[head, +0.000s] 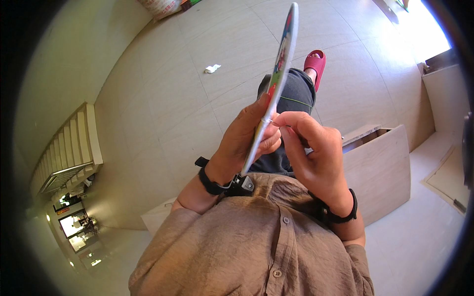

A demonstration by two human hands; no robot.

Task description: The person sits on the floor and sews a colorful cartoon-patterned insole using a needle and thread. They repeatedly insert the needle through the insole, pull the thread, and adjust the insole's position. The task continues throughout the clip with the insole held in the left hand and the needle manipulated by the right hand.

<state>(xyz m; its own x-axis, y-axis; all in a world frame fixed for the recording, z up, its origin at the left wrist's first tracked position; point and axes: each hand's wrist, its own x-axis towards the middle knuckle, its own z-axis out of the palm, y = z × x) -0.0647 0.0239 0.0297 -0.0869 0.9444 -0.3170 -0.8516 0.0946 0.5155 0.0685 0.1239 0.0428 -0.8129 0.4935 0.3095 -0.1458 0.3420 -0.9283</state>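
Observation:
Seen nearly edge-on, a thin flat piece with a white edge and a coloured pattern [280,68] stands upright in front of me. My left hand [240,133] grips its lower part, with the thumb on the patterned face and fingers behind the other side. Close to the edge, my right hand [318,151] pinches a thin needle-like thing [273,121] between thumb and forefinger. The needle's tip meets the piece's white edge. A green thread [297,100] runs across my dark trouser leg [301,87]; where it leads is hidden behind the piece.
A wooden box-like unit with a gap at its top [377,174] stands close on my right. White crumpled paper [212,69] lies on the tiled floor [177,100]. A sack [161,7] rests by the wall, stairs [70,144] rise at left, and bright light enters upper right.

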